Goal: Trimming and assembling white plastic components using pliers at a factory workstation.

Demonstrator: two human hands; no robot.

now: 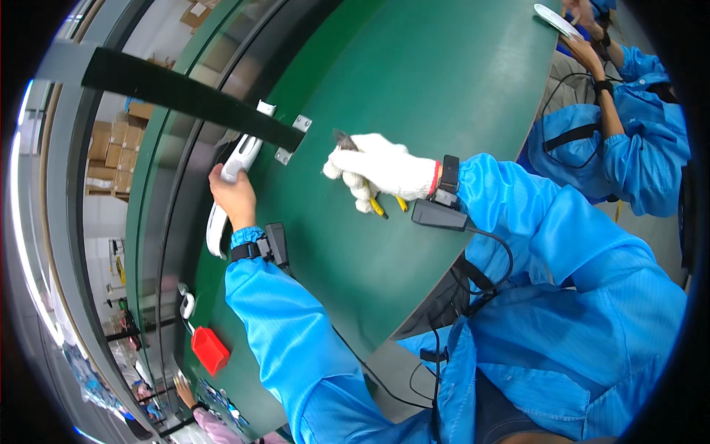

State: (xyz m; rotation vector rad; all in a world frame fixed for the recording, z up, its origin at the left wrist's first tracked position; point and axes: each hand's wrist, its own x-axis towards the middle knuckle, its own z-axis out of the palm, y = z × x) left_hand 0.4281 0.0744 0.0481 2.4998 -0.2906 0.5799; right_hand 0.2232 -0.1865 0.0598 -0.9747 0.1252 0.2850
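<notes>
- Bare left hand (233,194) wraps its fingers tight around a curved white plastic part (231,189) lying on the green conveyor belt (414,81).
- Right hand (373,169) (white knit glove) is clenched on yellow-handled cutting pliers (377,206), well apart from the part.
- 1 red plastic bin (210,350) sits nearer the belt's edge.

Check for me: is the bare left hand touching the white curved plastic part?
Touching. The head view shows the left hand with its fingers wrapped around the white curved plastic part, no gap visible.
</notes>
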